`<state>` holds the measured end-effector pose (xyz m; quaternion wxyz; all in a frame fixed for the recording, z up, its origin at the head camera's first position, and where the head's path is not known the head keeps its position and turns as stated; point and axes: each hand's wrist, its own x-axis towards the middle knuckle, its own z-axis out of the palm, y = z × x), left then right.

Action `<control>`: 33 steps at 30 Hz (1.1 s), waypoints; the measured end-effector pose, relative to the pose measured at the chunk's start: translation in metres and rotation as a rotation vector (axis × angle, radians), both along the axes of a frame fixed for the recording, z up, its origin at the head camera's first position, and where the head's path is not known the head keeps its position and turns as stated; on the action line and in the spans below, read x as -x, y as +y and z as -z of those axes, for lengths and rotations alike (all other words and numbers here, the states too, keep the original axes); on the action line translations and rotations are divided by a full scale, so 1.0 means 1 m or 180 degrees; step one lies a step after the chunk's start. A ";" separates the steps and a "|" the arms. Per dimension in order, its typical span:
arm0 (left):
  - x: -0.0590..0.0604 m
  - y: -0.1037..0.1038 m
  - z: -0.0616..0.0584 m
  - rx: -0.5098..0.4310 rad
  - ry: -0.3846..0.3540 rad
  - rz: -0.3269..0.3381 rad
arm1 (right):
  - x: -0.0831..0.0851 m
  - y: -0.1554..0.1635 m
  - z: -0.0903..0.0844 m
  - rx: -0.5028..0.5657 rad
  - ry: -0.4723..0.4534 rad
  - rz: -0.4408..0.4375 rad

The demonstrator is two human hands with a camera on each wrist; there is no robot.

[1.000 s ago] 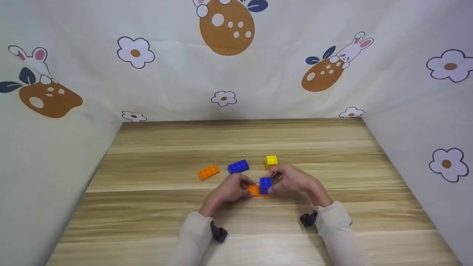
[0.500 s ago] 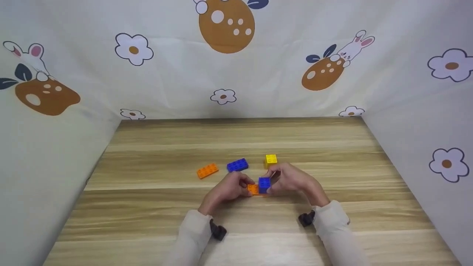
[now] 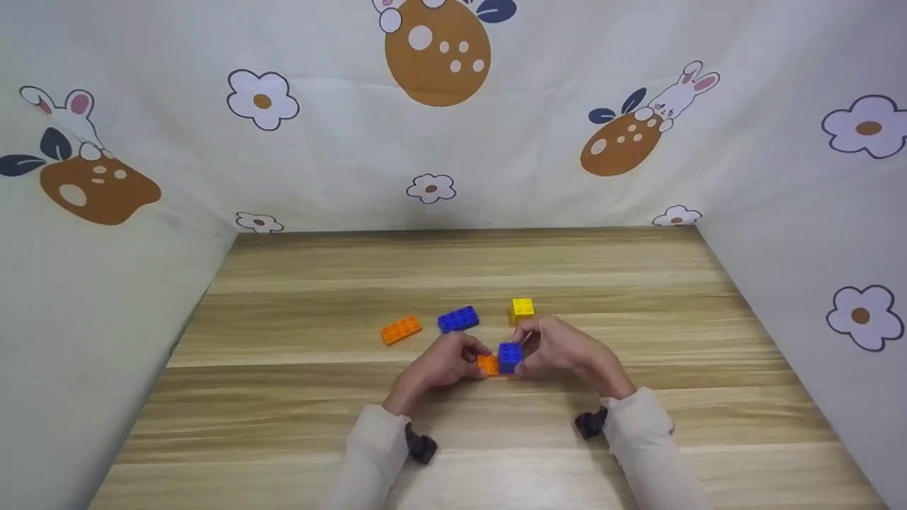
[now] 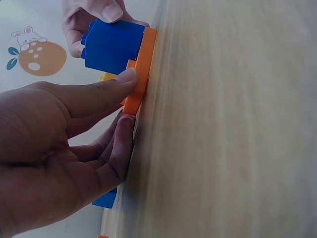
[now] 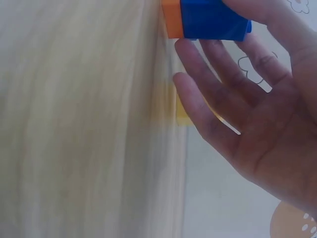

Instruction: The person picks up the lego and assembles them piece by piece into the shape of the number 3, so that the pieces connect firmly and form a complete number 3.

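Observation:
A blue brick (image 3: 509,356) sits on one end of a flat orange plate (image 3: 487,365) that lies on the wooden table (image 3: 453,269). My left hand (image 3: 476,358) pinches the orange plate; in the left wrist view its thumb (image 4: 111,87) presses the plate's edge (image 4: 141,69) and a finger lies along the table below. My right hand (image 3: 523,350) grips the blue brick from the right. In the right wrist view one finger lies over the brick (image 5: 213,20) while the other fingers (image 5: 198,64) are loosely extended.
Just behind the hands lie a loose orange plate (image 3: 400,329), a blue plate (image 3: 458,319) and a yellow brick (image 3: 522,309). Patterned cloth walls (image 3: 453,142) enclose the table at the back and on both sides.

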<state>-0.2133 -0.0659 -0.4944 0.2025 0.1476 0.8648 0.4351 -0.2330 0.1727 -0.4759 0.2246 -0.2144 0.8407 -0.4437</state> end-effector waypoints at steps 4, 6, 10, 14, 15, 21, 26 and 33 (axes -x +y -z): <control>0.000 0.001 0.001 0.0001 -0.0009 -0.0026 | 0.003 0.006 0.003 0.0025 0.0019 -0.0140; 0.000 0.001 0.001 0.0009 -0.0012 -0.0030 | 0.005 0.010 0.006 0.0049 -0.0019 -0.0195; 0.000 0.001 0.001 0.0011 0.0006 -0.0019 | 0.008 0.016 0.009 0.0174 -0.0241 -0.0229; 0.000 -0.001 -0.001 0.0007 -0.0006 0.0010 | 0.009 0.018 0.009 0.0246 -0.0403 -0.0211; 0.000 -0.002 -0.002 -0.0004 -0.0008 0.0014 | 0.009 0.018 0.009 0.0260 -0.0429 -0.0206; 0.002 -0.013 -0.006 -0.0189 0.0217 -0.0124 | 0.008 0.017 0.008 0.0272 -0.0381 -0.0297; 0.005 -0.024 -0.011 -0.0435 0.0310 -0.0651 | 0.009 0.015 0.009 0.0169 -0.0171 -0.0376; 0.011 -0.037 -0.011 -0.0695 0.0194 -0.1411 | 0.008 0.014 0.009 0.0096 -0.0161 -0.0349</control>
